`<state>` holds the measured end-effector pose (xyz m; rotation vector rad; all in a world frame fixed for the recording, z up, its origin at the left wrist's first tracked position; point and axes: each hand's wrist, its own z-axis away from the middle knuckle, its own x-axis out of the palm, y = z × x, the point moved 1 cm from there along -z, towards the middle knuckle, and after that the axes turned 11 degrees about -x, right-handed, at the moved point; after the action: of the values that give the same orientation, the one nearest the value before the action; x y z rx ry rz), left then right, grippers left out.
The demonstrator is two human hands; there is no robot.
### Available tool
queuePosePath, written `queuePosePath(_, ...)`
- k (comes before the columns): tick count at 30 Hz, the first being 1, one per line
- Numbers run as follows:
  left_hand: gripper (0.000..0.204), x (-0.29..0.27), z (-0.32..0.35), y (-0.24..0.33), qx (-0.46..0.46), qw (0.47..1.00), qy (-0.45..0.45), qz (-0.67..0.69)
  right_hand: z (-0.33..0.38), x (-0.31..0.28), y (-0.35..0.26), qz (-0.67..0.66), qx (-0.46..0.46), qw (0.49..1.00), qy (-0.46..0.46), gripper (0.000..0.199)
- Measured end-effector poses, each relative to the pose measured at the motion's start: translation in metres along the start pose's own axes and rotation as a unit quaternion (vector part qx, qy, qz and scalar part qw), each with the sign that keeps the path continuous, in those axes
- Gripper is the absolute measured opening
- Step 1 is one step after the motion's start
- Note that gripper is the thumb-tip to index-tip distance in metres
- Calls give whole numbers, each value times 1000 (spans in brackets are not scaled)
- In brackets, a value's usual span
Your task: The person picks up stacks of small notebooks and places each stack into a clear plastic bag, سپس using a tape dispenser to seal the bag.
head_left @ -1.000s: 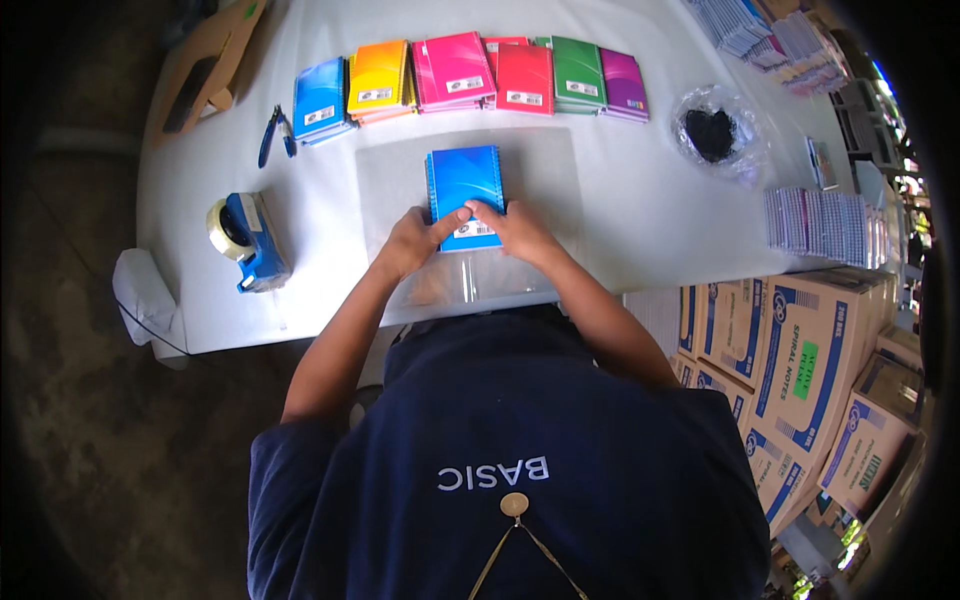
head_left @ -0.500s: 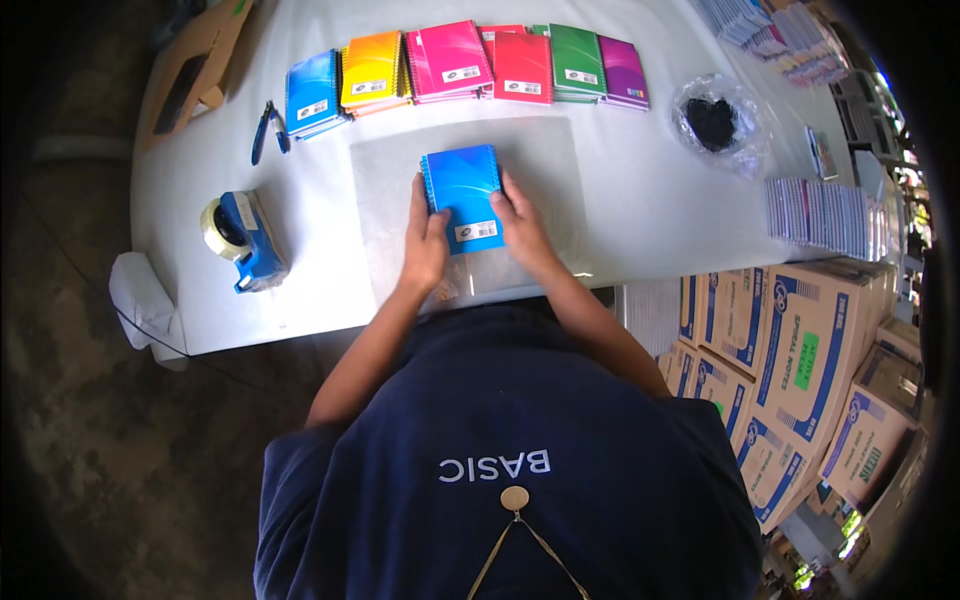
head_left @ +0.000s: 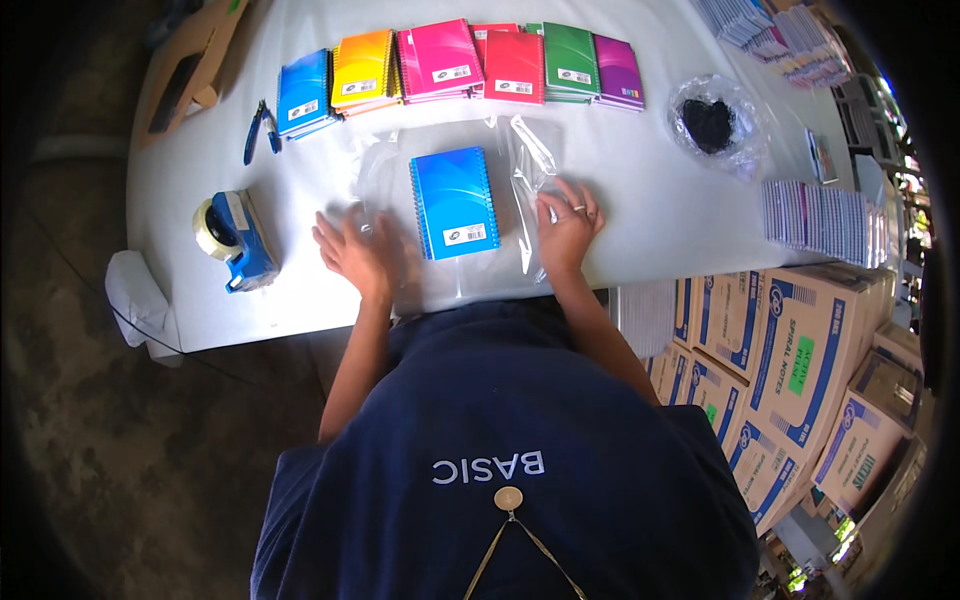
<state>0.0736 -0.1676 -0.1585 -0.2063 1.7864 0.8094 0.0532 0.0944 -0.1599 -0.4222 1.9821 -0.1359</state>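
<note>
A blue spiral notebook (head_left: 455,200) lies face up with a white label near its lower edge. Beneath it is a clear plastic sheet (head_left: 398,160), its right side raised in shiny folds. My right hand (head_left: 570,228) pinches that side between thumb and forefinger; a ring shows on one finger. At the sheet's left edge rests my left hand (head_left: 357,255), fingers apart, touching or just over the plastic. Neither hand touches the notebook.
A row of notebook stacks in several colours (head_left: 440,60) lines the back. Left are a blue tape dispenser (head_left: 245,240), pens (head_left: 260,130) and a cardboard piece (head_left: 195,75). Right are crumpled plastic with something black (head_left: 708,122), a notebook row (head_left: 815,215) and cartons (head_left: 800,350) beside the table.
Both hands have let go of the blue notebook, now lying on the plastic sheet. They have moved apart to the sheet's sides, and its right side has been lifted.
</note>
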Motion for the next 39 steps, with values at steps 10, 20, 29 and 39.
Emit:
queuePosePath(10,66,-31,-34,7,-279,843,-284,361,-23,-17,15,-275,254,920,-112,18)
queuePosePath(20,27,-25,-34,-2,-105,944,-168,264,-30,-22,13,-215,167,961,-45,14)
queuePosePath(29,19,-29,-23,9,-39,998,-46,36,-46,-35,-1,-267,254,919,-142,11)
queuePosePath(39,22,-22,-28,15,-65,988,-126,54,-32,-8,18,-489,323,796,-148,14)
